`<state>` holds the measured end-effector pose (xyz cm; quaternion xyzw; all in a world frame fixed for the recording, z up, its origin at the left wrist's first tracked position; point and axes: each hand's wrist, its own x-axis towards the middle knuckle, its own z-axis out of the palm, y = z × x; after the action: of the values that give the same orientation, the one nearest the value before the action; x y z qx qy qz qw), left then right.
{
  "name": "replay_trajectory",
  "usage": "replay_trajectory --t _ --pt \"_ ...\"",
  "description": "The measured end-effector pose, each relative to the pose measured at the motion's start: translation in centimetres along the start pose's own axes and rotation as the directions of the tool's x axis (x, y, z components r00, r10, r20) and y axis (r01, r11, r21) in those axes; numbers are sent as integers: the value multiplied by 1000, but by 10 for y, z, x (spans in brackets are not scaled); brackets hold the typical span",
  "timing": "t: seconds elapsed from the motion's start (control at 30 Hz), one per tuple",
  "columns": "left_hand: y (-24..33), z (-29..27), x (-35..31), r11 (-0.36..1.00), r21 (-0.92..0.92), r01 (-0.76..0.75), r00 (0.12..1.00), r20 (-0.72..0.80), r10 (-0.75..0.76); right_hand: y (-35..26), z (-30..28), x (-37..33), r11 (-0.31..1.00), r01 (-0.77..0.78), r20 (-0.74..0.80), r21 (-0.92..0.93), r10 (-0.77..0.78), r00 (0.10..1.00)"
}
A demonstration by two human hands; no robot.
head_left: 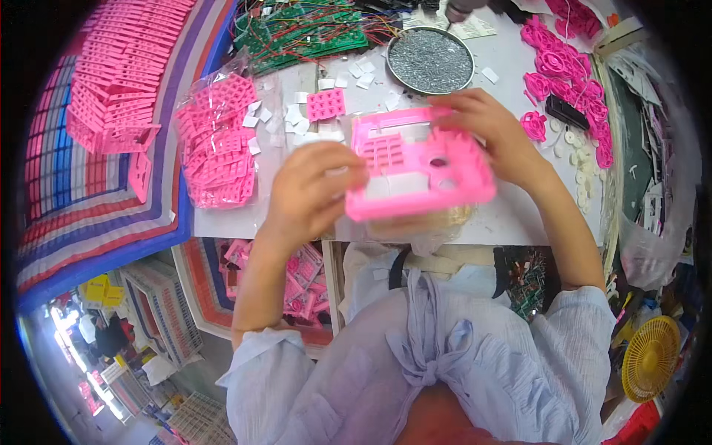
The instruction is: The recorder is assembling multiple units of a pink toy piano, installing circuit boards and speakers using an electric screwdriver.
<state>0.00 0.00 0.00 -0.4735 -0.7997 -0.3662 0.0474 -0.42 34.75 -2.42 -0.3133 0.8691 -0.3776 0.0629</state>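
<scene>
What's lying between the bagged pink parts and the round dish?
In the head view, a pink button pad and scattered small white pieces lie between the bagged pink parts and the round dish.

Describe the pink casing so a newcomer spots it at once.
On the white table, find the round grey-filled dish. Below it in view, between left hand and right hand, is the pink casing: a rectangular frame with openings, the only pink part held.

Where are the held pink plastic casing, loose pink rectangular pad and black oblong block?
Pink plastic casing (414, 158), head view: central face.
Pink rectangular pad (326, 105), head view: middle.
Black oblong block (567, 113), head view: middle.
</scene>
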Motion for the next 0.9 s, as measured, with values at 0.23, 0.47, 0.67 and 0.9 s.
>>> replay_trajectory --t 0.23,0.47,0.67,0.9 --pt "20 43 -20 993 32 110 985 133 -113 -6 9 -16 909 79 50 -408 -65 997" --pt "27 51 14 994 49 95 995 35 -97 -9 30 -23 851 27 -14 -525 -40 999" --pt "34 77 27 988 112 106 975 184 -125 -2 16 -39 930 21 -174 -367 -91 981" --pt "36 78 31 989 80 123 975 177 -135 34 -58 -133 679 -720 -559 -146 543 626"
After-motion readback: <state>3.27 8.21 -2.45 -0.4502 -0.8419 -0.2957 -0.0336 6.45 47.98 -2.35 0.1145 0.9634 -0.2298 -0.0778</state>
